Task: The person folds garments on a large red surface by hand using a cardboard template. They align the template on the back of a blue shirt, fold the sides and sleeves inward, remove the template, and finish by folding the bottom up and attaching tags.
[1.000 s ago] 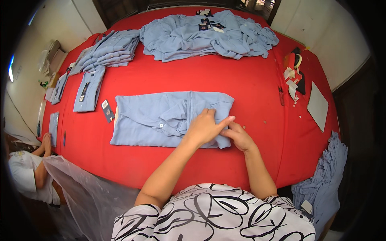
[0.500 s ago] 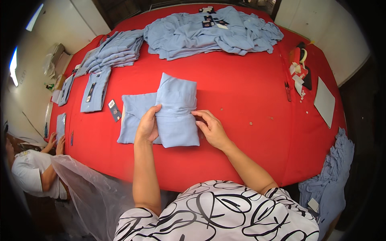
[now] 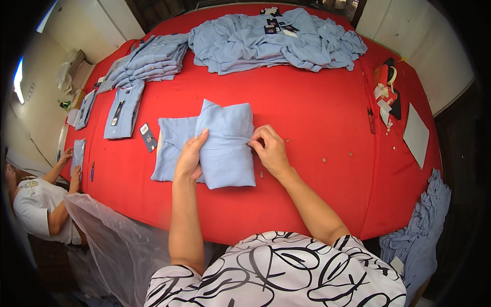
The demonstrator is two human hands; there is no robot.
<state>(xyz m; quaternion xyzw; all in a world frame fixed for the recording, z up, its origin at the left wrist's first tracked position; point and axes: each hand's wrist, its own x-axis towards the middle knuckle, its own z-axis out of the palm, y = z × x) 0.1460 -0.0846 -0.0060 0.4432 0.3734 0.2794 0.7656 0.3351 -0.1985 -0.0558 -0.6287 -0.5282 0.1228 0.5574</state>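
Between the fingers of the two hands lies the shirt (image 3: 227, 161), pale blue, on the red cloth (image 3: 317, 199), its right part doubled over the left as a thick flap. The left hand (image 3: 189, 157) rests at the flap's left edge, thumb laid on top; its other fingers are mostly hidden, so whether they are spread or pressed together cannot be told. The right hand (image 3: 267, 146) pinches the flap's right edge between thumb and forefinger, where a crease runs across toward the left thumb. The shirt looks light, soft and limp, unlikely to break but apt to wrinkle, and its layers might slip over one another; it would probably be best taken by both side edges, thumbs above and fingers well beneath, so that all the layers come together. Just left of the left fingers is a dark tag (image 3: 149, 138), and past it a folded shirt (image 3: 114, 131). Beyond the fingers, at the far side, are a stack (image 3: 158, 61) and a loose heap (image 3: 230, 46) of the same blue. Well right of the right fingers lie a red tool (image 3: 371, 121) and a pale board (image 3: 416, 134). Far left of the left fingers, a co-worker's hands (image 3: 75, 179) touch a packet (image 3: 78, 152).
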